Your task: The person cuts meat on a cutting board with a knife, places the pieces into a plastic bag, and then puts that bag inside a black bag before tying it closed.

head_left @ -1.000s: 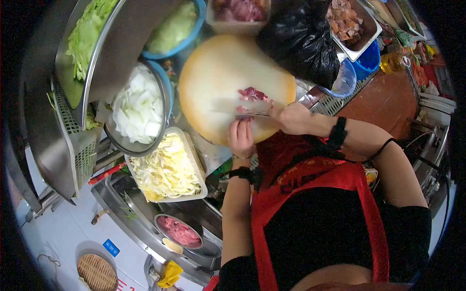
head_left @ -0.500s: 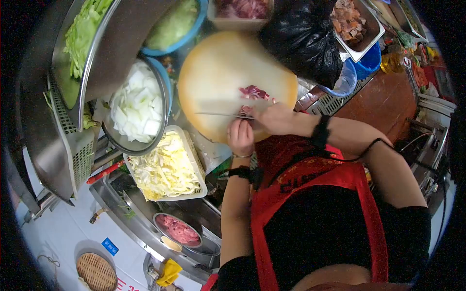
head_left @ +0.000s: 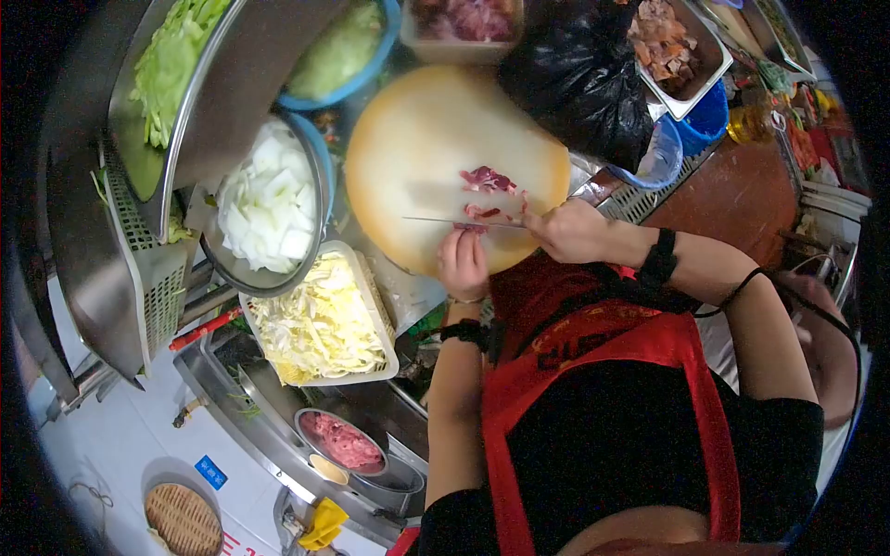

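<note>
My right hand (head_left: 570,232) is closed round the handle of a knife (head_left: 436,220), whose thin blade points left across the round cutting board (head_left: 399,120). Close below the blade, the bent fingers of my left hand (head_left: 464,264) press a small piece of raw meat (head_left: 471,228) onto the board. Beyond the blade lie thin cut strips of meat (head_left: 484,211). A darker red clump of meat (head_left: 489,179) sits farther up the board.
Left of the board stand a bowl of white vegetable pieces (head_left: 269,199) and a basket of shredded cabbage (head_left: 320,320). A black plastic bag (head_left: 584,83) touches the board's upper right. Meat fills a metal tray (head_left: 663,46). Part of another person (head_left: 816,343) shows at right.
My right hand and the knife have shifted right. Cut strips now lie apart beyond the blade, and the piece under my left fingers looks smaller. Part of another person has appeared at right.
</note>
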{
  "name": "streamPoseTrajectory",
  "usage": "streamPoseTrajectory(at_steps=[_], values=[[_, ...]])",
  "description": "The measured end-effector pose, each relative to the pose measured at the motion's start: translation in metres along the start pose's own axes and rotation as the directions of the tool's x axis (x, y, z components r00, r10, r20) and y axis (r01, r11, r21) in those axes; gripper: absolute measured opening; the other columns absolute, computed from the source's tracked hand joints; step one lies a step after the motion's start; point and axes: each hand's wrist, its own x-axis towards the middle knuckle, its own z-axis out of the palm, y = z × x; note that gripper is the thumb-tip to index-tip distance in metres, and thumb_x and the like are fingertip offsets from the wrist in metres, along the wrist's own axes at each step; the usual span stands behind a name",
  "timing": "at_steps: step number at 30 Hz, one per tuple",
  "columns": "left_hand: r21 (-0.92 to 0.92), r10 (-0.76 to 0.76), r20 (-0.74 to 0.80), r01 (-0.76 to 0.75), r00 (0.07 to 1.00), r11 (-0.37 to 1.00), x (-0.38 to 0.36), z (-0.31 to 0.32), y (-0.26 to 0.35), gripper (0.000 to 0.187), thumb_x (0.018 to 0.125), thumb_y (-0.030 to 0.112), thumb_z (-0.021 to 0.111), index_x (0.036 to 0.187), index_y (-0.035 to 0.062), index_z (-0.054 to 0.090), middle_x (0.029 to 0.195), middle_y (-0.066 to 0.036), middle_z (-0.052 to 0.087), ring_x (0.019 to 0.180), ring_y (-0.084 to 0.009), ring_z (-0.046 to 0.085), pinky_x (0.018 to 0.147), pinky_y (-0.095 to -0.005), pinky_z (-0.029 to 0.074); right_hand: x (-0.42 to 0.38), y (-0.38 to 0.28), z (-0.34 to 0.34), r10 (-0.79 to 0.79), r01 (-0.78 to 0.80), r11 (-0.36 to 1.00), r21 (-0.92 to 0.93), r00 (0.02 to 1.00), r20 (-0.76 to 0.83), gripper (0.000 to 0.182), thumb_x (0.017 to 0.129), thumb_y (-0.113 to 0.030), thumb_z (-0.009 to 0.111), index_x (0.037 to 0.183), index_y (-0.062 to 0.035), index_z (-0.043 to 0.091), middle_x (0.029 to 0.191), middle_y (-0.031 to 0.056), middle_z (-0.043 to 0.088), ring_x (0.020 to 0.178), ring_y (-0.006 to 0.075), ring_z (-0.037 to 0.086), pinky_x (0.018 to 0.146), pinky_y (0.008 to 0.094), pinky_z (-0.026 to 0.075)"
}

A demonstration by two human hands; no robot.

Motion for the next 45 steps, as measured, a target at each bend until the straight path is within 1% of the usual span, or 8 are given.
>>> streamPoseTrajectory(at_steps=[10, 13, 19, 27, 32, 37, 38, 45], values=[[-0.004, 0.036, 0.003, -0.036, 0.999, 0.999, 0.003, -0.002, 0.0, 0.012, 0.075, 0.003, 0.062, 0.087, 0.0002, 0.062, 0.091, -0.012, 0.057, 0.084, -0.0296, 0.056, 0.075, -0.0375, 0.047, 0.02, -0.003, 0.01, -0.022, 0.029, 0.998, -0.062, 0.993, 0.119, 0.045, 0.074, -0.017, 0.055, 0.116, -0.0018, 0.047, 0.056, 0.014, 0.057, 0.05, 0.0318, 0.059, 0.046, 0.0422, 0.046], [0.023, 0.082, -0.019, -0.081, 0.996, 0.996, 0.003, -0.003, -0.001, 0.012, 0.075, 0.003, 0.062, 0.086, -0.0014, 0.061, 0.091, -0.015, 0.059, 0.081, -0.0317, 0.057, 0.071, -0.0382, 0.047, 0.049, -0.021, 0.021, -0.081, 0.08, 0.997, -0.013, 0.991, -0.11, 0.045, 0.073, -0.018, 0.056, 0.115, -0.0032, 0.049, 0.059, 0.0127, 0.059, 0.053, 0.0311, 0.06, 0.048, 0.0417, 0.047], [0.004, 0.045, 0.002, -0.045, 0.999, 0.999, 0.005, -0.003, 0.001, 0.013, 0.074, 0.002, 0.062, 0.087, -0.0003, 0.061, 0.092, -0.014, 0.056, 0.084, -0.0317, 0.055, 0.075, -0.0381, 0.047, 0.049, -0.024, 0.009, 0.027, -0.022, 0.999, 0.047, 0.995, -0.091, 0.036, 0.073, -0.018, 0.056, 0.105, -0.0024, 0.054, 0.074, 0.0152, 0.063, 0.063, 0.0315, 0.063, 0.056, 0.0432, 0.05], [-0.036, 0.006, -0.018, -0.007, 1.0, 0.999, 0.001, 0.0, 0.001, 0.011, 0.077, 0.004, 0.063, 0.087, 0.0006, 0.062, 0.091, -0.013, 0.057, 0.08, -0.0309, 0.056, 0.071, -0.0378, 0.048, 0.017, -0.004, 0.016, -0.034, 0.029, 0.999, -0.026, 0.983, -0.182, 0.023, 0.073, -0.017, 0.055, 0.09, -0.0019, 0.051, 0.055, 0.0137, 0.056, 0.047, 0.0309, 0.058, 0.043, 0.0418, 0.045], [-0.013, 0.05, -0.075, -0.051, 0.996, 0.999, -0.007, 0.005, -0.003, 0.011, 0.077, 0.005, 0.064, 0.087, -0.0003, 0.062, 0.093, -0.015, 0.058, 0.081, -0.0305, 0.057, 0.07, -0.0369, 0.048, 0.016, -0.009, 0.005, 0.032, -0.024, 0.998, -0.063, 0.991, 0.126, 0.031, 0.071, -0.017, 0.055, 0.09, 0.0078, 0.054, 0.068, 0.0164, 0.061, 0.063, 0.032, 0.063, 0.052, 0.0432, 0.051], [0.038, 0.067, -0.094, -0.064, 0.993, 0.997, -0.006, 0.004, -0.003, 0.01, 0.078, 0.009, 0.063, 0.084, 0.002, 0.065, 0.093, -0.012, 0.06, 0.082, -0.0294, 0.058, 0.073, -0.0364, 0.048, 0.032, -0.011, 0.031, -0.038, 0.032, 0.996, -0.081, 0.996, -0.082, 0.025, 0.069, -0.018, 0.056, 0.09, -0.0032, 0.056, 0.065, 0.0121, 0.061, 0.055, 0.0273, 0.061, 0.044, 0.0393, 0.046], [0.025, 0.048, -0.082, -0.046, 0.995, 0.999, -0.002, 0.003, 0.0, 0.01, 0.078, 0.009, 0.062, 0.085, 0.002, 0.064, 0.093, -0.012, 0.06, 0.082, -0.0297, 0.058, 0.073, -0.0369, 0.048, 0.032, -0.014, 0.029, -0.138, 0.108, 0.988, -0.108, 0.934, -0.329, 0.025, 0.07, -0.018, 0.055, 0.09, -0.0036, 0.057, 0.065, 0.0112, 0.061, 0.056, 0.0283, 0.062, 0.045, 0.041, 0.047], [-0.014, 0.045, -0.004, -0.045, 0.999, 0.999, -0.002, -0.001, -0.001, 0.014, 0.077, 0.009, 0.062, 0.09, 0.0034, 0.063, 0.096, -0.012, 0.058, 0.084, -0.0303, 0.057, 0.074, -0.0378, 0.047, 0.038, 0.004, 0.03, -0.095, 0.116, 0.993, 0.038, 0.93, -0.354, 0.039, 0.074, -0.023, 0.056, 0.109, -0.0093, 0.053, 0.072, 0.0136, 0.063, 0.065, 0.0314, 0.063, 0.056, 0.0433, 0.05]])
